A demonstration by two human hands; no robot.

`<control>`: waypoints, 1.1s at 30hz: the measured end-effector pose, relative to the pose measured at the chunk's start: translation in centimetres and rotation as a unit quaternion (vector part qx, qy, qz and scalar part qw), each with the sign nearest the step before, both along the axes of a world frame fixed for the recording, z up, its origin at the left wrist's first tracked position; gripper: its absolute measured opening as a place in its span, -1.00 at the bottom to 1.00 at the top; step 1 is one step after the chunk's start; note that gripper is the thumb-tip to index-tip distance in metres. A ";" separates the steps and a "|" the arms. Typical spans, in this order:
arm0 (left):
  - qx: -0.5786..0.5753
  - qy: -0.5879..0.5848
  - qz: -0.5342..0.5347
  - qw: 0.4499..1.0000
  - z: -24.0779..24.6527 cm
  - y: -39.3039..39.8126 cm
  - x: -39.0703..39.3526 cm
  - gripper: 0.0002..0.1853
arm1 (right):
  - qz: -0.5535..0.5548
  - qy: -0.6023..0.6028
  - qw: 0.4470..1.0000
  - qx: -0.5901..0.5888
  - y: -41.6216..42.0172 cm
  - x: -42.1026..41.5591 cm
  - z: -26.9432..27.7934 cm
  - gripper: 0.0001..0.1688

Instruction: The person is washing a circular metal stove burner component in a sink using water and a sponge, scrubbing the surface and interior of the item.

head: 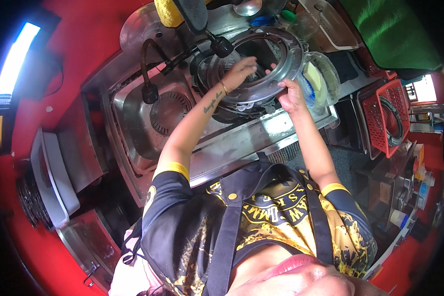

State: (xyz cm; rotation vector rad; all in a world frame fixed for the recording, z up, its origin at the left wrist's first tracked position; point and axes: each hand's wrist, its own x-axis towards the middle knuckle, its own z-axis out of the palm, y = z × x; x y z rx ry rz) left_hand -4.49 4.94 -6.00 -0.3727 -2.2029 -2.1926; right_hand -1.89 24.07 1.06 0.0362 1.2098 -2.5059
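My right hand (291, 95) grips the near right rim of a large, shiny ring-shaped piece (286, 70), perhaps a lid or pan rim; its material is unclear. It is tilted over the right side of a steel double sink (207, 138). Over its wide opening reaches my left hand (242, 70), fingers extended and slightly blurred, with no object visible in it. Water seems to run from a black tap head (222, 46) beside that hand. Beneath the ring sits dark cookware (229, 114), partly hidden, with wet plastic or suds about it.
The left sink basin (170, 111) lies under a second black tap head (150, 92). Right of the ring, a clear plastic container (331, 79) holds a yellow block (312, 76). A yellow cloth or sponge (168, 13) hangs above. A red plastic basket (388, 118) stands farther right.
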 end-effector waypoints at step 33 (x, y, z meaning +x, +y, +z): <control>0.097 -0.101 0.201 0.970 -6.9 -3.6 4.7 -0.56 | 0.111 0.008 0.993 -0.039 8.5 2.3 8.0 -0.14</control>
